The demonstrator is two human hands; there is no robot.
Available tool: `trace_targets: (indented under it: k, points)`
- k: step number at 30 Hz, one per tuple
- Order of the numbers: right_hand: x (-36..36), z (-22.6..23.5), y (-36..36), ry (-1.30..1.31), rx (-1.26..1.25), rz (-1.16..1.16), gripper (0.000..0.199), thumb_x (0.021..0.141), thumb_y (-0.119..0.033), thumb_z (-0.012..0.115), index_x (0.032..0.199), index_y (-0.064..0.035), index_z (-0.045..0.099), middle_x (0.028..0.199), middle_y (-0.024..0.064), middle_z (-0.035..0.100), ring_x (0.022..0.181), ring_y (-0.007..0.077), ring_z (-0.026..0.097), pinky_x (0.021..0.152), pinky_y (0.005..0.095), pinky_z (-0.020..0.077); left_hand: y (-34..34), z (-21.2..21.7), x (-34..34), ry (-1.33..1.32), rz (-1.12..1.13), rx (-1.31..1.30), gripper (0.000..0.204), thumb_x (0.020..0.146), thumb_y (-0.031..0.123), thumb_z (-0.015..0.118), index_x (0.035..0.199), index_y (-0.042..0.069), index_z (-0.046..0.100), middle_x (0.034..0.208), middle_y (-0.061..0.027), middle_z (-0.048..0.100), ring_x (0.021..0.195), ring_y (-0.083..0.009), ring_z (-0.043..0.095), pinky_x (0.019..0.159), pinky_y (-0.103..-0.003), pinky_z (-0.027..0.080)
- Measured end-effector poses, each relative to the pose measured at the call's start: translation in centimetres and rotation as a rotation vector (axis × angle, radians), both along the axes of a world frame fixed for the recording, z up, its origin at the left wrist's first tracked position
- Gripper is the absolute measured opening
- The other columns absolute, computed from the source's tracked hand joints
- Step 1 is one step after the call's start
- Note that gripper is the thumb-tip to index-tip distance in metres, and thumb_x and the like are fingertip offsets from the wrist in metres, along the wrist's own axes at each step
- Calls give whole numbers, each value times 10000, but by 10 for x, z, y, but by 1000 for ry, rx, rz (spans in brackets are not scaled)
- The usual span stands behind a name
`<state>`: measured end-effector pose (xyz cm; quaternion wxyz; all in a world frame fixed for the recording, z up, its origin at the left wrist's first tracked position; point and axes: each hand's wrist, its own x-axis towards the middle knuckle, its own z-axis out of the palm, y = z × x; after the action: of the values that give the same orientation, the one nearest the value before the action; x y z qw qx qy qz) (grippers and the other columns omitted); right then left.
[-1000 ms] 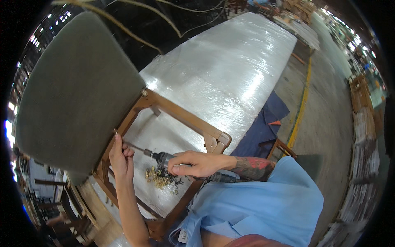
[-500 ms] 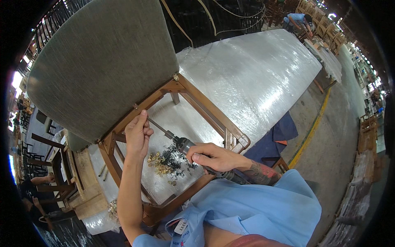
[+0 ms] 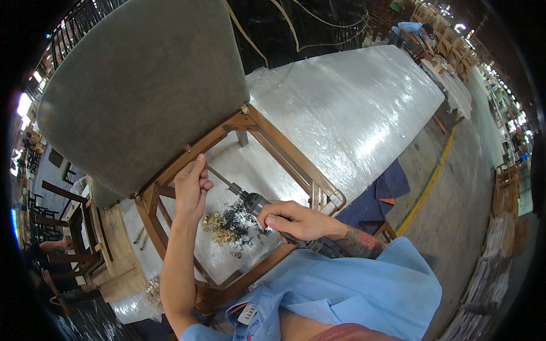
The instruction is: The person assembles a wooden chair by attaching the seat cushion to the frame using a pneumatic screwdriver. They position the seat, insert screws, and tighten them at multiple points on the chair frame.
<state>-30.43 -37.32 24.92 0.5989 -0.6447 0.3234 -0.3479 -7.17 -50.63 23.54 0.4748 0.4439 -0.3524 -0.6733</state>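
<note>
Wrapped around the body of a power driver [image 3: 263, 207], the right hand [image 3: 296, 220] was closed tight on the tool, its long bit running up and to the left toward the inner face of the wooden chair frame [image 3: 284, 156]. The left hand [image 3: 191, 190] was at the bit's tip, fingers [image 3: 196, 170] pinched together against the rail just under the grey upholstered chair back [image 3: 142, 85]; whatever small fastener they held was too small to make out.

Inside the open seat frame, on the plastic-wrapped table [image 3: 364, 108], lay a loose heap of brass-coloured and dark screws [image 3: 230, 224], right beside both hands. More brass hardware [image 3: 152, 290] sat near the table's edge by the left elbow.

Judged from this, the work was in the middle of fixing the back rail: the bit was lined up at the joint, and no seat was fitted on the frame. How many fasteners were already in could not be told, but the pile suggested plenty remained.

Farther off, another person in a blue shirt [image 3: 410, 31] bent over a distant bench.
</note>
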Motion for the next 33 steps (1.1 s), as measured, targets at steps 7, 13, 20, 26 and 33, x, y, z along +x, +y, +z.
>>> trace_targets:
  k: [7,13,20,26,33]
  points:
    - [-1,-1,3,28,-14,-9,291,1065,-286,423,1057,-43,584,876,25,525,633,82,573,569,242,487,-2,-4,4,38,-27,31,244,957,267,674,923,34,610,688,56,460,558,-29,367,517,-191,307]
    - [-11,-2,2,42,39,-33,292,1063,-283,430,1065,-36,585,920,32,533,655,79,576,586,241,493,-6,2,-7,60,-36,34,248,942,254,695,924,12,641,679,56,449,551,-30,353,509,-194,309]
    - [2,-37,5,163,5,-102,262,1026,-228,519,1187,-44,614,1131,85,606,1061,172,566,940,302,449,-2,-40,31,-82,-59,-56,594,972,510,546,1319,29,537,1264,-98,572,1099,-169,557,812,-327,489]
    - [-22,-35,24,126,-152,-494,333,1043,-307,394,1058,-47,602,1018,111,615,752,161,548,647,286,468,-9,-74,5,-176,-202,18,389,933,255,483,1182,-36,545,1202,-189,609,1076,-301,612,885,-448,525]
    - [5,7,31,192,-185,-392,514,1033,-430,340,1015,13,600,834,146,574,610,186,503,493,322,421,-21,-71,-20,-40,-310,124,207,800,-103,489,960,-232,519,1058,-344,639,951,-390,695,827,-447,624]
